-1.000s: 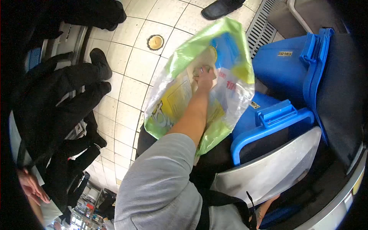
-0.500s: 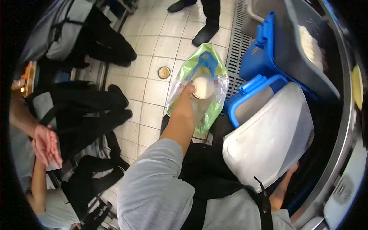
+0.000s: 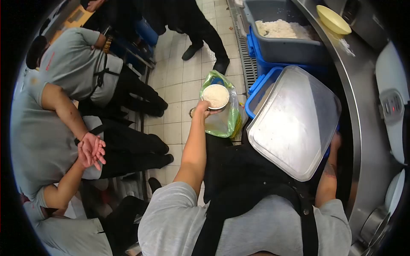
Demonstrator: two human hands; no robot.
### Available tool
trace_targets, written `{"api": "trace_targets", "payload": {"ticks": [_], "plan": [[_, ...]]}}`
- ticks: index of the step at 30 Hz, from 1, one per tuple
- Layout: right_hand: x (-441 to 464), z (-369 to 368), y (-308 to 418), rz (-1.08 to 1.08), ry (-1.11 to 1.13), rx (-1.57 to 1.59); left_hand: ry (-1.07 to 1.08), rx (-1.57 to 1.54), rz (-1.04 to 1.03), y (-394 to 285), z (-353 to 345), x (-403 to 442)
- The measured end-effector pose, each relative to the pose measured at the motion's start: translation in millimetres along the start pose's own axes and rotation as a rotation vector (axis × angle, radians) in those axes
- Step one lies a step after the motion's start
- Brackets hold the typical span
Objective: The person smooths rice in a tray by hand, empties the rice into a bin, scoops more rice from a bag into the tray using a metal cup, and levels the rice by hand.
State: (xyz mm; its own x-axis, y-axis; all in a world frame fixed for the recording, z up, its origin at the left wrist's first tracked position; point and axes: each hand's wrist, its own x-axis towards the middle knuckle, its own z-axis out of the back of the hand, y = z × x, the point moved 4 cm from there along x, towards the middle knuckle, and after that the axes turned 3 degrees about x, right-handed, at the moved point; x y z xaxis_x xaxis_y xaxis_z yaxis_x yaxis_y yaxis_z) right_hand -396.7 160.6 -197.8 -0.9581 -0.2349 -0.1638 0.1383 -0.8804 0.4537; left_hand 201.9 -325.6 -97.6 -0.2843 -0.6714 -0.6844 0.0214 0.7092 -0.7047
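My left hand (image 3: 202,107) is closed on the side of a round bowl (image 3: 220,108), its thumb over the rim. White grains like uncooked rice (image 3: 215,96) fill the bowl nearly to the top. Under and around it is a green and clear plastic bag (image 3: 233,123), standing open near the floor. My right hand (image 3: 336,141) is beside the right edge of a flat metal tray (image 3: 294,123); its fingers are mostly hidden, so I cannot tell its grip. The tray lies slanted over a blue-rimmed bin (image 3: 255,91), leaving part of its opening showing at the left.
A grey tub (image 3: 286,50) with white grains stands beyond the bin. Along the right runs a steel counter (image 3: 341,81) with a yellow bowl (image 3: 333,20). Several co-workers stand at the left, one with hands (image 3: 91,149) clasped behind. A floor drain grate (image 3: 244,55) runs ahead.
The view has shifted, showing more of the counter and co-workers. The bowl now appears more face-on, with its full rim and contents visible. My left hand still holds it over the bag.
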Motion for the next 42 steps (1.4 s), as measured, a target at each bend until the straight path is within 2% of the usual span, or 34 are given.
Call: {"api": "trace_targets", "payload": {"ticks": [3, 5, 7, 8, 9, 11, 13, 16, 18, 20, 25, 28, 36, 39, 41, 42], "plan": [[-16.4, 2.1, 17.5, -0.023, -0.020, -0.049, 0.022, 0.148, -0.062, -29.2, -24.5, -45.9], [5.4, -20.0, -1.2, 0.118, -0.034, -0.097, 0.036, 0.199, -0.047, -40.8, -50.3, -71.7], [13.1, -30.6, -13.0, -0.052, -0.037, -0.066, 0.138, 0.186, -0.092, -45.8, -83.9, -94.2], [-7.9, -14.8, 6.6, -0.091, -0.084, -0.133, 0.194, 0.182, -0.107, -43.7, -98.3, -98.9], [14.5, -41.2, -20.2, 0.026, -0.199, -0.156, 0.235, 0.186, -0.072, -38.6, -109.5, -94.1], [3.7, -32.7, -4.9, 0.106, -0.429, -0.061, 0.272, 0.172, -0.063, -33.1, -148.9, -114.1], [-49.2, 18.8, 46.1, 0.181, -0.531, 0.037, 0.354, 0.163, -0.105, -21.6, -183.5, -117.9], [-94.8, 59.8, 87.0, 0.221, -0.592, 0.124, 0.270, 0.354, -0.312, -6.3, -247.1, -164.7], [-107.2, 63.4, 90.6, 0.245, -0.612, 0.128, 0.249, 0.358, -0.552, 8.4, -267.3, -164.1], [-112.1, 66.1, 92.1, 0.259, -0.620, 0.119, -0.046, 0.886, -1.105, 11.2, -282.3, -170.1], [-111.2, 64.4, 89.9, 0.268, -0.624, 0.091, 0.057, 0.827, -1.414, 21.3, -311.1, -197.4], [-109.2, 63.6, 90.0, 0.270, -0.625, 0.062, 0.073, 0.895, -1.599, 22.3, -319.4, -199.5], [-96.9, 55.3, 86.6, 0.246, -0.626, -0.059, 0.163, 0.874, -1.963, 19.0, -325.0, -213.6], [-102.1, 54.4, 91.6, 0.258, -0.661, -0.162, 0.086, 0.825, -1.968, 9.2, -320.3, -215.1], [-115.5, 75.8, 96.7, 0.280, -0.595, 0.198, -0.024, 0.721, -1.720, -2.1, -308.8, -215.8], [-108.7, 69.8, 92.0, 0.303, -0.576, 0.258, -0.079, 0.665, -1.596, -7.0, -301.5, -214.3]]}}
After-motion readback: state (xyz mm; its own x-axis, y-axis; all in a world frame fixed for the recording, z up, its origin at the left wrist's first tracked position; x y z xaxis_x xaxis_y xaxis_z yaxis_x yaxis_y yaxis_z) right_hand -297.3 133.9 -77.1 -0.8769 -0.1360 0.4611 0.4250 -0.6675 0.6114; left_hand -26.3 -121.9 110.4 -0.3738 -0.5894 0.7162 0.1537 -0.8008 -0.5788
